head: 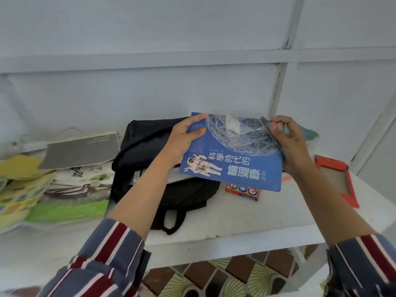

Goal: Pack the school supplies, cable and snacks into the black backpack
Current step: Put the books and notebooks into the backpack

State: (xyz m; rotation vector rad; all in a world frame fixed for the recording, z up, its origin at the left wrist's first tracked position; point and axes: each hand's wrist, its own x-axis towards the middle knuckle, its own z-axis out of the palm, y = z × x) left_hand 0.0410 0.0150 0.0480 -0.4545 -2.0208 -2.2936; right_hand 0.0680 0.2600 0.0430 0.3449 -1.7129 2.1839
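Fingers [198,118] of the left hand [184,138] are curling round the far-left corner of the blue book [235,163], while the right hand [291,144] is pinching its far-right corner. The book is hanging tilted, partly above the black backpack [145,146], which is lying on the white worktop [246,215]. A small colourful box [242,191], possibly crayons, is sitting just beside the backpack, under the book's near edge.
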